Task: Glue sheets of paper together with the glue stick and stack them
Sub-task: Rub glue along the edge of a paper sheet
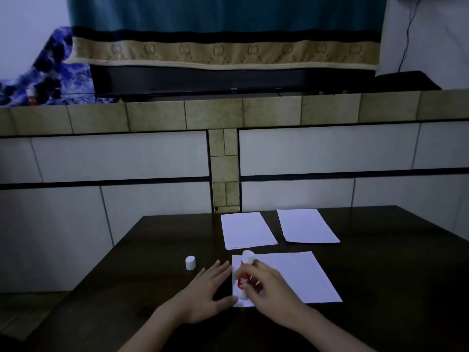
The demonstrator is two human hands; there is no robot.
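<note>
Nearest, the right hand (pixel 266 288) had its fingers curled round the glue stick (pixel 244 276), which stood tilted over the left end of the near sheet (pixel 299 275). The left hand (pixel 205 288) lay flat with straight fingers on the dark surface (pixel 152 288), its thumb at the sheet's corner, holding nothing. The stick looked light and rigid, best gripped round its barrel; the paper looked thin and limp, likely to slide unless pinned down. The white cap (pixel 190 262) stood apart to the left. Farther back lay two more papers, the left sheet (pixel 247 229) and the right sheet (pixel 307 226).
</note>
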